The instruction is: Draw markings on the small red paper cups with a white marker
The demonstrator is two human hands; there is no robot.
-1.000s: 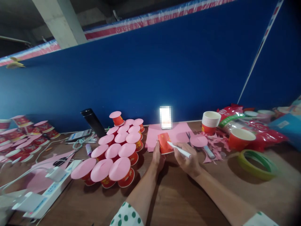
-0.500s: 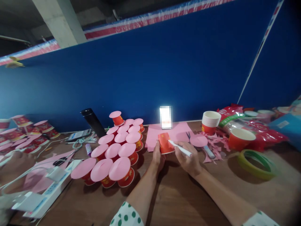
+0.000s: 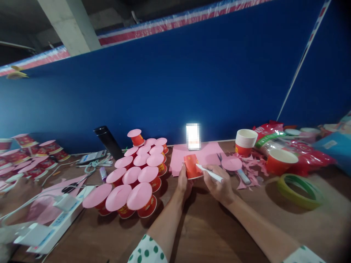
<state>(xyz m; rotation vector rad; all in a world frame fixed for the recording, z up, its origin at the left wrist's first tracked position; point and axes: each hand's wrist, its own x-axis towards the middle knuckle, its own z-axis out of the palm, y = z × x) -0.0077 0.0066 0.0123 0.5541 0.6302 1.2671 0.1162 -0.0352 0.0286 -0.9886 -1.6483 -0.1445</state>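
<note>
My left hand (image 3: 184, 183) is closed around a red paper cup (image 3: 191, 167), held upside down with its white rim at the bottom. A white marker (image 3: 211, 173) is gripped in my right hand (image 3: 221, 186), and its tip meets the right side of the cup or comes very close to it. Behind the cup lie sheets of pink paper (image 3: 176, 159). To the right of the pen hand are a pink paper disc (image 3: 231, 163), partly covered scissors (image 3: 219, 157) and a glue stick (image 3: 243, 176).
Left of my arms stand several upturned red cups topped with pink discs (image 3: 139, 196). Farther left are a power strip (image 3: 61, 219), a black flask (image 3: 109, 142) and a co-worker's hand (image 3: 22, 191). Stacked cups (image 3: 246, 140), pink scraps (image 3: 255, 171) and tape rolls (image 3: 298, 191) lie right. A bright phone (image 3: 193, 137) stands behind.
My hands, the cup and the marker stay almost exactly in place. At the far left, the co-worker's hand has shifted slightly.
</note>
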